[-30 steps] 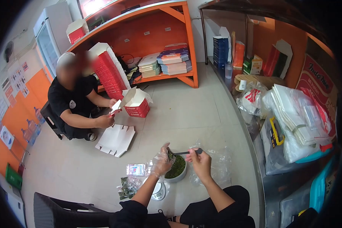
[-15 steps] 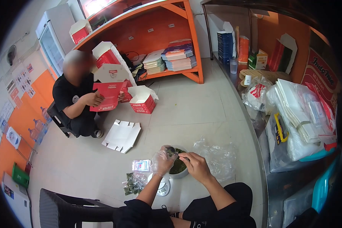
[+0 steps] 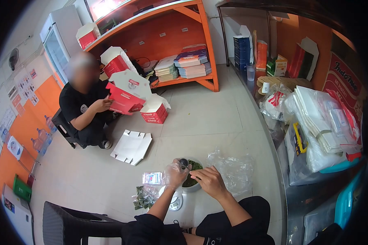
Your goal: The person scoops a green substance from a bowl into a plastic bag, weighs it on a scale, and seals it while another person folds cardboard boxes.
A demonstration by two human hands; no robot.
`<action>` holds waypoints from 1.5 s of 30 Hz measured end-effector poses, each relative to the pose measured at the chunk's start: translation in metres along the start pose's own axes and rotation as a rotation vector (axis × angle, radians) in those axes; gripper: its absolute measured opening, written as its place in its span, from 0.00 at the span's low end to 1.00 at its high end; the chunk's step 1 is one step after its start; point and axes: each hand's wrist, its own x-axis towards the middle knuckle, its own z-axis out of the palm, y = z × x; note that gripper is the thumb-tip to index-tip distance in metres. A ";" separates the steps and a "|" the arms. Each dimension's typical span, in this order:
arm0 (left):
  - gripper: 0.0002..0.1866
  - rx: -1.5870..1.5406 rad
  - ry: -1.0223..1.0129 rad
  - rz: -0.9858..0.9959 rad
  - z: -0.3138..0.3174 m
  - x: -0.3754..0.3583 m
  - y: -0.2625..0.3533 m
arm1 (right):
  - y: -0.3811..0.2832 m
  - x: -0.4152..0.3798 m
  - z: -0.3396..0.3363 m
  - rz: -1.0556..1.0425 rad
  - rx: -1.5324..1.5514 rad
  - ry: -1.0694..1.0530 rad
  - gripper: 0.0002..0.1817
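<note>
My left hand (image 3: 176, 174), in a clear plastic glove, is closed around a small dark round thing (image 3: 184, 163) whose kind I cannot make out. It hovers over the left side of a white tub (image 3: 191, 189) of chopped green herbs (image 3: 197, 165). My right hand (image 3: 209, 181) is bare, with its fingers pinched together at the tub's right side. What those fingertips hold, if anything, is too small to tell. Below my left wrist sits a white kitchen scale (image 3: 176, 201). Beside it lie small clear bags of green herbs (image 3: 144, 199) and a pack of clear bags (image 3: 152, 178).
A crumpled clear plastic sheet (image 3: 234, 173) lies right of the tub. Ahead on the left, a seated person (image 3: 82, 108) handles a red and white box (image 3: 129, 94). Flat white cartons (image 3: 131, 147) lie on the floor. A metal shelf (image 3: 276, 179) stands to the right.
My left hand has turned slightly, so the dark round thing shows more. My right hand has shifted a little left and down. The other person has tilted and folded the red box.
</note>
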 end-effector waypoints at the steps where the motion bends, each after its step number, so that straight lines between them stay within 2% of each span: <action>1: 0.25 -0.001 -0.003 -0.005 -0.001 0.000 0.000 | 0.000 -0.001 -0.001 -0.029 -0.040 -0.003 0.10; 7: 0.24 0.152 -0.056 -0.071 -0.011 -0.004 0.010 | -0.001 -0.008 -0.003 -0.050 -0.083 -0.041 0.15; 11: 0.24 0.046 -0.008 -0.040 -0.015 -0.003 0.013 | -0.004 -0.007 -0.007 -0.061 -0.097 -0.027 0.16; 13: 0.24 0.177 -0.082 -0.168 -0.024 -0.003 0.027 | -0.006 -0.006 -0.008 -0.054 -0.076 -0.001 0.16; 14: 0.24 0.175 -0.080 -0.170 -0.023 -0.004 0.025 | -0.006 -0.006 -0.008 -0.056 -0.076 -0.005 0.16; 16: 0.25 0.068 -0.044 -0.094 -0.024 -0.002 0.024 | -0.004 -0.007 -0.009 -0.079 -0.079 0.027 0.19; 20: 0.26 0.058 -0.059 -0.110 -0.020 -0.002 0.021 | -0.002 -0.008 -0.012 -0.076 -0.078 0.009 0.17; 22: 0.25 -0.130 -0.001 -0.074 -0.012 -0.004 0.013 | 0.001 -0.008 -0.013 0.006 -0.005 0.115 0.11; 23: 0.25 -0.130 -0.001 -0.073 -0.014 -0.003 0.011 | 0.002 -0.009 -0.012 0.006 -0.004 0.116 0.11; 25: 0.25 -0.044 -0.011 -0.119 -0.020 -0.004 0.008 | 0.006 -0.012 -0.010 0.697 0.478 0.351 0.10; 26: 0.25 -0.046 -0.011 -0.120 -0.022 -0.007 0.008 | 0.021 -0.016 -0.001 0.678 0.649 0.473 0.14; 27: 0.26 -0.109 0.040 -0.132 -0.027 -0.011 0.010 | 0.023 -0.019 -0.006 0.678 0.649 0.473 0.14; 29: 0.26 -0.165 0.093 -0.146 -0.043 -0.019 0.019 | 0.025 -0.024 -0.011 0.966 0.863 0.520 0.13; 31: 0.27 -0.261 0.108 -0.184 -0.059 -0.028 0.028 | 0.034 -0.032 0.005 0.991 0.791 0.508 0.12; 33: 0.26 -0.269 0.060 -0.210 -0.069 -0.042 0.023 | 0.045 -0.050 0.031 0.938 0.541 0.290 0.11; 35: 0.26 -0.901 0.010 -0.573 -0.083 -0.057 0.036 | 0.051 -0.068 0.048 0.963 0.498 0.188 0.10; 36: 0.28 -1.025 -0.052 -0.651 -0.088 -0.065 0.032 | 0.049 -0.073 0.052 1.112 0.586 0.111 0.09; 37: 0.28 -1.027 -0.040 -0.653 -0.090 -0.070 0.027 | 0.048 -0.075 0.058 1.262 0.675 0.031 0.10; 39: 0.27 -1.001 -0.062 -0.715 -0.091 -0.085 0.014 | 0.050 -0.079 0.059 1.267 0.665 -0.009 0.12; 41: 0.28 -0.991 -0.032 -0.659 -0.079 -0.093 -0.013 | 0.050 -0.076 0.055 0.948 0.074 -0.039 0.14; 43: 0.28 -0.968 0.036 -0.577 -0.070 -0.093 -0.013 | 0.052 -0.072 0.054 1.021 0.100 -0.086 0.14; 45: 0.29 -1.002 0.051 -0.549 -0.063 -0.095 -0.014 | 0.044 -0.068 0.055 0.870 -0.260 0.068 0.11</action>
